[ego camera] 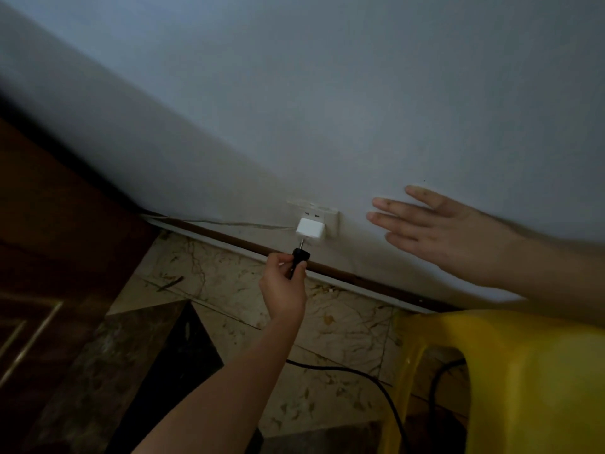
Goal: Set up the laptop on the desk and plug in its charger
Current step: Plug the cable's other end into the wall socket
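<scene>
Left hand (283, 283) pinches the black charger plug (300, 258), fingers curled round it. Right hand (435, 231) lies flat on the wall (360, 109), fingers spread, holding nothing. Plug's long axis runs 7 to 1 o'clock, metal pins up, meeting the white adapter (310, 230) in the wall socket (312, 211). Right hand sits at 3 o'clock of the plug, apart.

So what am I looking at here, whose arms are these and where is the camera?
No machine here: a person wears one camera on the head, looking down at their own bare hands. The left hand grips a black charger plug just below a white cube adapter sitting in the white wall socket; a metal pin shows between them. The right hand seems to rest flat, fingers straight, against the pale wall. A black cable trails over the marbled floor tiles toward a yellow plastic seat.
</scene>
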The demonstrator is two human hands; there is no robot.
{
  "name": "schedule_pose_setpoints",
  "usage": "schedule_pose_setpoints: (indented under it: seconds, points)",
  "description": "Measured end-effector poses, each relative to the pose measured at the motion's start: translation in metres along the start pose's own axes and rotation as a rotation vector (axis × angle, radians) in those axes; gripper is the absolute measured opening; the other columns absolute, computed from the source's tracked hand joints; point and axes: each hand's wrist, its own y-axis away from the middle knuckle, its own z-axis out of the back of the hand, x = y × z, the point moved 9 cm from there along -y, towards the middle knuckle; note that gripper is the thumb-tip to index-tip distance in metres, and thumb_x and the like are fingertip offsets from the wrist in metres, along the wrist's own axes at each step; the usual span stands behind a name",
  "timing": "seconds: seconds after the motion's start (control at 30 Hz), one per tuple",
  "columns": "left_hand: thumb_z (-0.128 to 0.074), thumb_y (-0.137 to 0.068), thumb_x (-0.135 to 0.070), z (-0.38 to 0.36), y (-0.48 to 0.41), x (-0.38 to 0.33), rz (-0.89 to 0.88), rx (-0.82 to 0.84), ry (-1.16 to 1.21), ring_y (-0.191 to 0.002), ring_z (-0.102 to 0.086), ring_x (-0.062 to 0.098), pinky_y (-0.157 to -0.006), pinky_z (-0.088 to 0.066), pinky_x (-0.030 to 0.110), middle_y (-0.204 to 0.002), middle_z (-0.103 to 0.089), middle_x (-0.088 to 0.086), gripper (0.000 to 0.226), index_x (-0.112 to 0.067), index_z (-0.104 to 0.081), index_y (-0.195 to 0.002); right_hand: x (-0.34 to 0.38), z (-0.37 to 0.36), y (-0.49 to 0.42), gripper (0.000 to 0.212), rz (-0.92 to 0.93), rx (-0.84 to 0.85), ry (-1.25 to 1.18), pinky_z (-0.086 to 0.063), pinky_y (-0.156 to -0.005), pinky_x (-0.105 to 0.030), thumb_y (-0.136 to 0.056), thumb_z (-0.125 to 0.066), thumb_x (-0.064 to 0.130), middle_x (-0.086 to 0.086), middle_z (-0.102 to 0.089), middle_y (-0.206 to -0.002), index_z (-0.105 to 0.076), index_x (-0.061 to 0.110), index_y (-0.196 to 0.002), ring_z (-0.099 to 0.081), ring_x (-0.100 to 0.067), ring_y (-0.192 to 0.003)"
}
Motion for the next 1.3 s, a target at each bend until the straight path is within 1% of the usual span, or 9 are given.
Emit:
schedule_pose_setpoints:
  seconds: [0.07, 0.13, 0.23, 0.37, 0.53, 0.7, 0.83, 1.0, 1.3]
  points:
    - [-0.065, -0.086, -0.006, 0.002, -0.003, -0.001, -0.033, 0.009, -0.018, -0.089, -0.069, 0.020, -0.075, -0.058, 0.033, -0.093, -0.071, 0.011, 0.013, -0.012, -0.054, -0.090, -0.002, 0.008, 0.000, 0.066, -0.012, -0.055, -0.036, 0.020, -0.110, -0.051, -0.082, -0.054, 0.012, -0.011, -0.004, -0.156, -0.036, 0.018, -0.145, 0.009, -0.031, -0.142]
    - [-0.065, -0.086, -0.006, 0.003, -0.005, -0.001, -0.052, 0.018, -0.031, -0.088, -0.069, 0.019, -0.073, -0.058, 0.029, -0.093, -0.071, 0.010, 0.012, -0.012, -0.055, -0.091, -0.001, 0.012, 0.000, 0.067, -0.016, -0.074, -0.049, 0.016, -0.112, -0.051, -0.079, -0.058, 0.014, -0.011, -0.006, -0.156, -0.039, 0.018, -0.143, 0.004, -0.031, -0.143]
    - [-0.064, -0.087, -0.008, 0.002, -0.008, 0.001, -0.077, 0.044, -0.065, -0.088, -0.069, 0.018, -0.077, -0.059, 0.033, -0.095, -0.071, 0.009, 0.012, -0.012, -0.054, -0.092, -0.002, 0.017, -0.001, 0.069, -0.023, -0.117, -0.088, 0.000, -0.115, -0.052, -0.069, -0.068, 0.014, -0.013, -0.022, -0.154, -0.050, 0.015, -0.136, -0.013, -0.032, -0.144]
    - [-0.065, -0.087, -0.010, 0.002, -0.011, -0.001, -0.092, 0.047, -0.108, -0.088, -0.067, 0.014, -0.075, -0.057, 0.027, -0.095, -0.069, 0.007, 0.013, -0.012, -0.053, -0.091, -0.003, 0.017, -0.001, 0.069, -0.030, -0.200, -0.101, -0.009, -0.115, -0.055, -0.064, -0.070, 0.009, -0.015, -0.028, -0.153, -0.054, 0.010, -0.132, -0.021, -0.036, -0.142]
    - [-0.066, -0.086, -0.009, 0.002, -0.016, 0.001, -0.097, 0.046, -0.108, -0.081, -0.066, 0.010, -0.067, -0.053, 0.017, -0.090, -0.069, 0.006, 0.014, -0.009, -0.053, -0.088, -0.001, 0.013, -0.001, 0.069, -0.025, -0.236, -0.102, 0.003, -0.118, -0.053, -0.065, -0.063, 0.005, -0.014, -0.023, -0.155, -0.053, 0.010, -0.133, -0.015, -0.036, -0.145]
    - [-0.067, -0.085, -0.009, -0.001, -0.014, 0.004, -0.063, 0.050, -0.082, -0.086, -0.066, 0.011, -0.071, -0.056, 0.024, -0.091, -0.068, 0.005, 0.017, -0.015, -0.051, -0.085, -0.002, 0.014, 0.000, 0.075, -0.034, -0.239, -0.149, 0.001, -0.117, -0.053, -0.054, -0.074, 0.002, -0.017, -0.031, -0.152, -0.059, 0.006, -0.127, -0.023, -0.037, -0.142]
    - [-0.068, -0.084, -0.010, -0.001, -0.016, 0.007, -0.062, 0.048, -0.065, -0.085, -0.068, 0.014, -0.071, -0.056, 0.027, -0.088, -0.069, 0.004, 0.018, -0.016, -0.052, -0.084, 0.000, 0.012, 0.001, 0.078, -0.020, -0.210, -0.143, 0.002, -0.117, -0.053, -0.050, -0.078, 0.006, -0.017, -0.030, -0.152, -0.060, 0.007, -0.126, -0.022, -0.037, -0.142]
    - [-0.067, -0.084, -0.010, -0.001, -0.014, 0.011, -0.102, 0.025, -0.022, -0.081, -0.066, 0.008, -0.072, -0.056, 0.025, -0.087, -0.069, 0.000, 0.015, -0.014, -0.053, -0.085, 0.000, 0.007, -0.002, 0.084, -0.019, -0.184, -0.129, 0.003, -0.116, -0.055, -0.048, -0.081, 0.010, -0.015, -0.026, -0.155, -0.057, 0.006, -0.129, -0.014, -0.032, -0.146]
    - [-0.069, -0.083, -0.012, -0.007, -0.015, 0.012, -0.147, 0.074, -0.018, -0.086, -0.067, 0.012, -0.077, -0.058, 0.037, -0.092, -0.070, 0.003, 0.018, -0.018, -0.052, -0.085, 0.000, 0.001, -0.005, 0.080, -0.005, -0.207, -0.103, 0.003, -0.115, -0.054, -0.051, -0.071, 0.006, -0.014, -0.026, -0.156, -0.056, 0.005, -0.130, -0.018, -0.030, -0.145]
